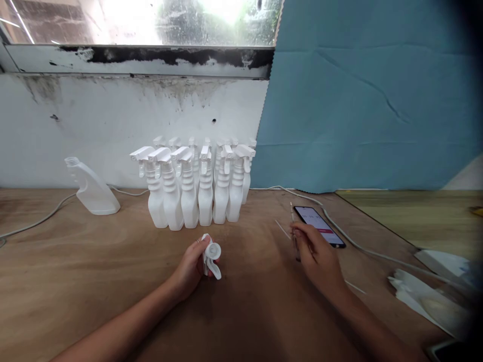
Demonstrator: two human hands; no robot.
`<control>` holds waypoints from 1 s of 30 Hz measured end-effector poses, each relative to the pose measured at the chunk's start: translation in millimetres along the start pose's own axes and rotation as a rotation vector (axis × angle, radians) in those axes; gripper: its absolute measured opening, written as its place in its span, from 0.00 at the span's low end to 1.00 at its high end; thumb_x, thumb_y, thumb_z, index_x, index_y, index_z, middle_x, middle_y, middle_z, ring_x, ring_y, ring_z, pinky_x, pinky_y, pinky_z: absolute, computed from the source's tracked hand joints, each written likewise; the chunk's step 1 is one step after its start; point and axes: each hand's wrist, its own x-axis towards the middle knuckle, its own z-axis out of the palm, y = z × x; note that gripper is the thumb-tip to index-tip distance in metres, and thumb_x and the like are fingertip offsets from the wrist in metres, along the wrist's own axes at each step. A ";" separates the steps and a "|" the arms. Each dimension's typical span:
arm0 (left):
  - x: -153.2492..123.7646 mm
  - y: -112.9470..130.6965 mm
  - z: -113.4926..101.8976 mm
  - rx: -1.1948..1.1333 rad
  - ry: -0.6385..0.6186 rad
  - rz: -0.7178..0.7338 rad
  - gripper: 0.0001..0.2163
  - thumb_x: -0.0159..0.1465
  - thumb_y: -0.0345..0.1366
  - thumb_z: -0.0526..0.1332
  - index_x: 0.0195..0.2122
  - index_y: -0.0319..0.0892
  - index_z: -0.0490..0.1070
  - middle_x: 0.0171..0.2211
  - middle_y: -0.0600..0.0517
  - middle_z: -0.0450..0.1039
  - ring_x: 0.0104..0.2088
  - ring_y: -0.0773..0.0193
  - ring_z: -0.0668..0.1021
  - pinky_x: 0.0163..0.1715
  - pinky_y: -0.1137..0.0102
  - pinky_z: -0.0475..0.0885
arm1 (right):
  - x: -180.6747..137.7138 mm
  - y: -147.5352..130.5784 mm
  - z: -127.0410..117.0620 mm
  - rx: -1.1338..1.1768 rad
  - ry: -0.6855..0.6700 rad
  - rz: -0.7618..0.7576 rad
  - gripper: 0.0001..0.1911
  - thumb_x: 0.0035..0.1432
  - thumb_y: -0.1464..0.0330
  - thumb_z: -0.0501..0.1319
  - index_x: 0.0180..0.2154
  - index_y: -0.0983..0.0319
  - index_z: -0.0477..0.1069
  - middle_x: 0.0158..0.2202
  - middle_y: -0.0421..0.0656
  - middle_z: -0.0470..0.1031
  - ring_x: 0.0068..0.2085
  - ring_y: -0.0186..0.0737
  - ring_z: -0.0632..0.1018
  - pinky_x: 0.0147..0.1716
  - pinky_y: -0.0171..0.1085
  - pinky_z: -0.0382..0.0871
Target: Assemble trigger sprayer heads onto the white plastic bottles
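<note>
My left hand (194,266) is closed around a white trigger sprayer head (213,251), its round collar opening facing me and the trigger pointing down. My right hand (315,251) is over the table to the right, fingers pinched together. A thin tube (292,212) sticks up from those fingertips; its lower part is hidden by the hand. Just left of the fingers, another thin white tube (282,229) lies on the wood. A phone (315,218) with a lit screen lies flat right behind the right hand.
Several white spray bottles (190,201) with sprayers stand grouped near the wall. To their left is a bottle without a sprayer (96,193). A cable (350,245) runs along the table's back and right. Plastic bags (418,296) lie at far right, and a thin tube (355,287) is by the right wrist.
</note>
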 end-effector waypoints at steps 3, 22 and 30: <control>0.1 -0.4 0.4 0.007 0.016 -0.006 0.20 0.57 0.55 0.62 0.31 0.41 0.63 0.22 0.55 0.68 0.16 0.72 0.66 0.14 0.78 0.64 | -10.7 -25.3 11.2 0.657 -0.105 0.325 0.12 0.60 0.61 0.57 0.43 0.57 0.72 0.37 0.44 0.73 0.36 0.42 0.73 0.37 0.41 0.66; -4.2 -4.6 6.2 0.271 0.035 0.085 0.22 0.58 0.57 0.59 0.29 0.40 0.62 0.21 0.57 0.67 0.14 0.74 0.67 0.13 0.79 0.60 | -60.1 -57.3 34.4 0.727 -0.504 0.140 0.11 0.64 0.62 0.55 0.46 0.57 0.69 0.36 0.43 0.75 0.37 0.38 0.73 0.37 0.35 0.66; -6.4 -3.9 8.5 0.306 0.001 0.077 0.23 0.58 0.58 0.59 0.28 0.40 0.62 0.20 0.57 0.66 0.14 0.74 0.66 0.14 0.78 0.61 | -59.8 -67.7 30.6 0.490 -0.496 0.013 0.11 0.66 0.64 0.52 0.44 0.58 0.71 0.36 0.43 0.76 0.35 0.37 0.76 0.32 0.32 0.69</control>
